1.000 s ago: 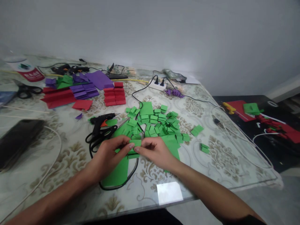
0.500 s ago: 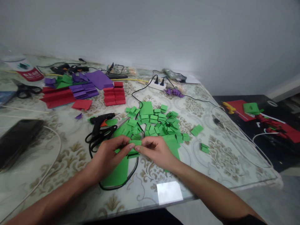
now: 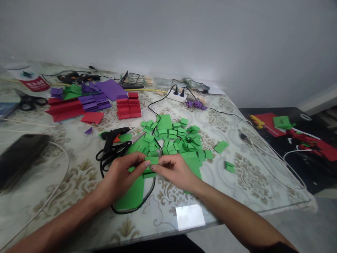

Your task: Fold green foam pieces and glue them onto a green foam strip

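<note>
Head camera looks down on our patterned table (image 3: 237,182), so let's sweep across from the left. Far left near us lies a dark phone (image 3: 19,154), and behind it, farther back, red folded strips (image 3: 65,109) sit beside purple strips (image 3: 94,101). Moving in, a black glue gun (image 3: 116,134) rests just above black scissors (image 3: 112,151). Now our left hand (image 3: 122,175) comes in, fingertips pinched on the left end of a small green paper piece (image 3: 152,160). That piece sits low over the table's near middle, right above a long green strip (image 3: 131,195), with a black cable (image 3: 137,207) looping round it. Our right hand (image 3: 173,170) meets it from the other side, thumb and fingers closed on the right end, though the exact fold looks blurred from here. Beyond the hands spreads a pile of green folded pieces (image 3: 179,138), and a white power strip (image 3: 177,95) lies far back. Off right, a dark surface (image 3: 302,165) carries more scraps.
</note>
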